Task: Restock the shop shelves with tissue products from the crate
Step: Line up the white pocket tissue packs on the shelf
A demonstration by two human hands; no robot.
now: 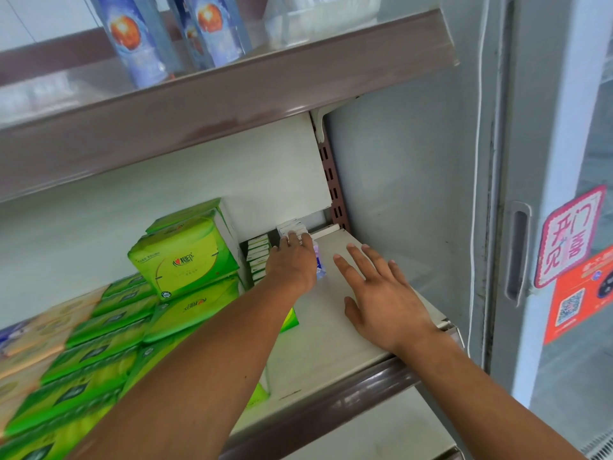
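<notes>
1. Shelf (331, 327) w/ brown front lip holds the stock; the right end is bare white board, so that's where the new packs go.
2. Left hand (292, 263) reaches deep to the back corner, its grip curled over a small white-and-lilac tissue pack (295, 229), fingers on top; it looks to be pushing the pack back against the rear wall, prob. to keep the row tight.
3. Right hand (381, 293) hovers or rests flat on the bare shelf, fingers spread wide, holding nothing; likely steadying the reach. Can't tell if it touches the board.
4. Just left of the held pack: a row of slim green-and-white pocket packs (258, 257) set on edge, spines out.
5. Further left: green soft-pack tissues (184, 257) stacked, the top one upright so the label faces front. Label shows a heart logo & Chinese chars; too small to read beyond that.
6. Crate isn't in view.
7. Upper shelf: blue spray cans (136, 38).
8. Fridge door at right has a pink sticker (569, 237) w/ "开门见喜", set upside down, and an orange QR sticker (578, 303).
</notes>
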